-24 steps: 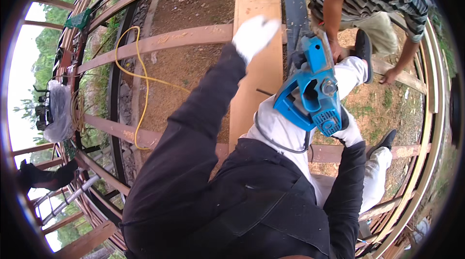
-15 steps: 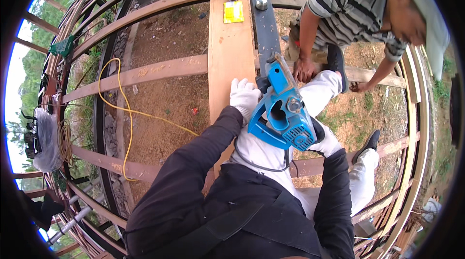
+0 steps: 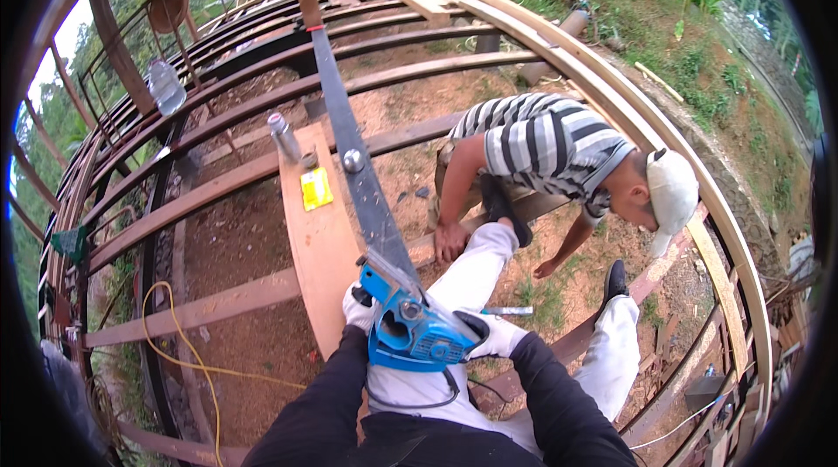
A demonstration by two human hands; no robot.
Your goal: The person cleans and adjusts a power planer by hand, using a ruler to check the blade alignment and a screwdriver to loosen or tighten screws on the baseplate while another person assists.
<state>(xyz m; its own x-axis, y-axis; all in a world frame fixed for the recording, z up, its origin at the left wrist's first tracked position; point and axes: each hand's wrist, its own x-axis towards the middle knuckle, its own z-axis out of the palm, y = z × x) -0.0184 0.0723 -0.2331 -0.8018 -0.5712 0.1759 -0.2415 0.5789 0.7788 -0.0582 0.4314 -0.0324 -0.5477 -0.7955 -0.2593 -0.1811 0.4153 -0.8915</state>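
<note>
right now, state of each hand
Left hand: closed, holding the blue planer near its front.
Right hand: closed, holding the blue planer at its rear.

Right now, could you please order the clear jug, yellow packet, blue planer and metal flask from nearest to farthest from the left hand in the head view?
1. Blue planer, at the left hand
2. Yellow packet, ahead on the plank
3. Metal flask, beyond the packet
4. Clear jug, upper left

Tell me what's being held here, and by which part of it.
A blue electric planer: the left grip is on its black knob, the right grip on its vented end.
</note>
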